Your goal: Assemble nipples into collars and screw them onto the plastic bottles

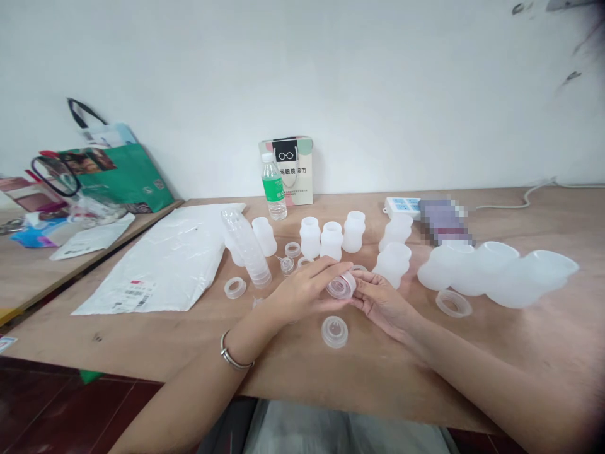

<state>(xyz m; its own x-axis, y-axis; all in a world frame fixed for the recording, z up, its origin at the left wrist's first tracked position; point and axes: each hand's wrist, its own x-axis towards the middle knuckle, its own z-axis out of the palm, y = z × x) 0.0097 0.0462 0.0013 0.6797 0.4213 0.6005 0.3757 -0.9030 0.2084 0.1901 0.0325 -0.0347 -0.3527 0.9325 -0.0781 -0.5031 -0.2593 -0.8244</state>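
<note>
My left hand (305, 291) and my right hand (385, 302) meet over the table's middle, fingers closed round a clear bottle collar (341, 287). Whether a nipple sits inside the collar I cannot tell. Just below them on the wood lies another clear collar with a nipple in it (334, 332). Behind my left hand are a loose nipple (286, 265) and small rings (292, 250). Left of that hand, a ring (228, 289) lies beside a leaning stack of clear caps (248, 249). Frosted white bottles (310, 238) stand beyond my hands.
Large frosted bottles (510, 284) and a ring (460, 311) lie at right. A power strip (401, 207) and a blurred-out item (444, 221) are behind. At the back stand a water bottle (274, 189) and paper bag (302, 170). A white mailer (165, 265) covers the left; a green bag (137, 173) stands beyond.
</note>
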